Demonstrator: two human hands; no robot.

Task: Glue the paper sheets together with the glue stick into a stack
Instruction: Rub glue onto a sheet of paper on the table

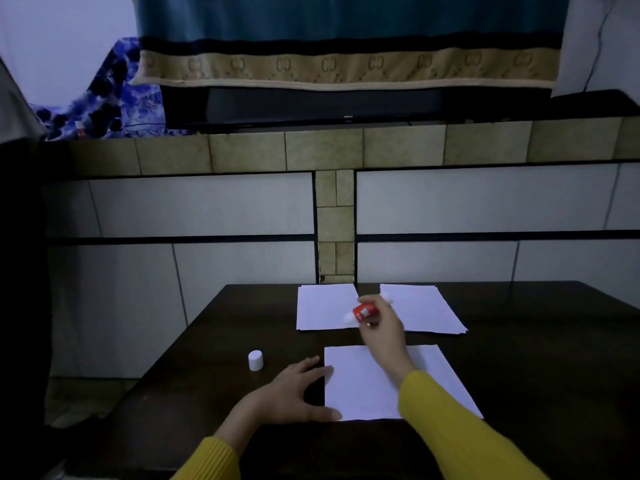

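Note:
A white paper sheet [367, 382] lies on the dark table [214, 341] right in front of me. My left hand [294, 393] rests flat at its left edge, fingers spread and touching the paper. My right hand [381, 327] grips a red glue stick [362, 312] with its white tip uncapped, held above the gap between the near sheet and the far papers. Two more piles of white paper sit at the back of the table, one on the left [323, 306] and one on the right [426, 308].
The glue stick's white cap [255, 360] stands upright on the table, left of my left hand. A tiled wall [207, 216] rises behind the table. Above it a ledge carries a dark flat device under a blue and tan cloth [346, 46].

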